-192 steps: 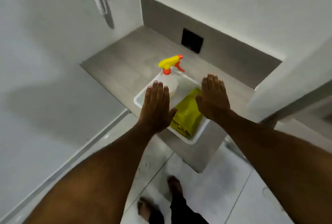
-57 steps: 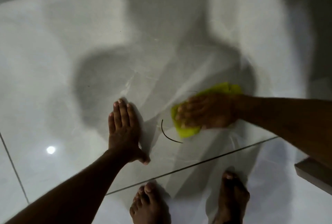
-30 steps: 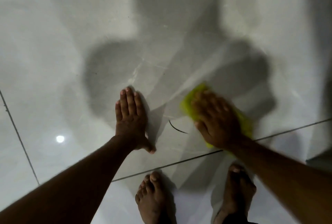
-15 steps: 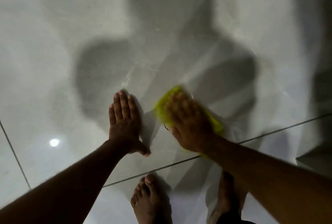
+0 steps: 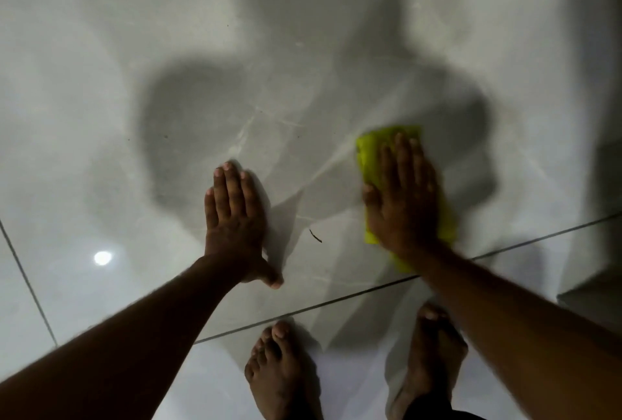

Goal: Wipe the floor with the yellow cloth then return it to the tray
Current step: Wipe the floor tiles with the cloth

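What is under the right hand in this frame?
The yellow cloth lies flat on the floor under the right hand; its edges show past the fingertips and on both sides. The cloth's middle and the tile beneath are covered. The left hand rests on bare tile.

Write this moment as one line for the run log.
step: wiping floor | right hand: flat on yellow cloth | left hand: flat on floor | tray: not in view

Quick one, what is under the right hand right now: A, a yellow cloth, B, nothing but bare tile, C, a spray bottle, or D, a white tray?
A: the right hand lies flat on the yellow cloth, pressing it on the floor, while the left hand rests on bare tile.
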Tool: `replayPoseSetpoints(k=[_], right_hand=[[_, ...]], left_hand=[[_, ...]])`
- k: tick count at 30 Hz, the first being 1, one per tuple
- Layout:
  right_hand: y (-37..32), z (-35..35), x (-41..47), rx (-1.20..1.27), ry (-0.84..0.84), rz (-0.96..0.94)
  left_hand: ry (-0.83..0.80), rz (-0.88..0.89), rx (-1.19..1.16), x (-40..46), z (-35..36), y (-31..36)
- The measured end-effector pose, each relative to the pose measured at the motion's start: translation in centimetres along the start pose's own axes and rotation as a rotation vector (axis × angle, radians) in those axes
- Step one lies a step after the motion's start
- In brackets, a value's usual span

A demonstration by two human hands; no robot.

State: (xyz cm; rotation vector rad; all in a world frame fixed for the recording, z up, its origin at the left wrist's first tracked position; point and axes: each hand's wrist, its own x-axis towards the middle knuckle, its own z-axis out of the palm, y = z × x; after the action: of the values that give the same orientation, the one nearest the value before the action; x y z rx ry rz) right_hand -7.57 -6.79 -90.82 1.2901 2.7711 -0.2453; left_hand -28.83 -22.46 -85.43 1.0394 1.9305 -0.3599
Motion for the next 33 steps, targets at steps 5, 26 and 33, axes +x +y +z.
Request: replayPoseSetpoints(k=[5,26,33], right_hand=[[1.9,-0.2,-0.8,-0.093,-0.166,-0.69],[-1.5,-0.8,-7.4,0.029,-0.239,-0.447],[-7.5,0.9,-3.0,0.082,-0.141,-0.383]], left_hand=[[-0.006,-0.01,0.002,0.1,-0.1,0.1],[0.016,-0.019,0.032,0.0,0.3,-0.4],[0.031,0.021,0.039,-0.1,0.0,-0.4]])
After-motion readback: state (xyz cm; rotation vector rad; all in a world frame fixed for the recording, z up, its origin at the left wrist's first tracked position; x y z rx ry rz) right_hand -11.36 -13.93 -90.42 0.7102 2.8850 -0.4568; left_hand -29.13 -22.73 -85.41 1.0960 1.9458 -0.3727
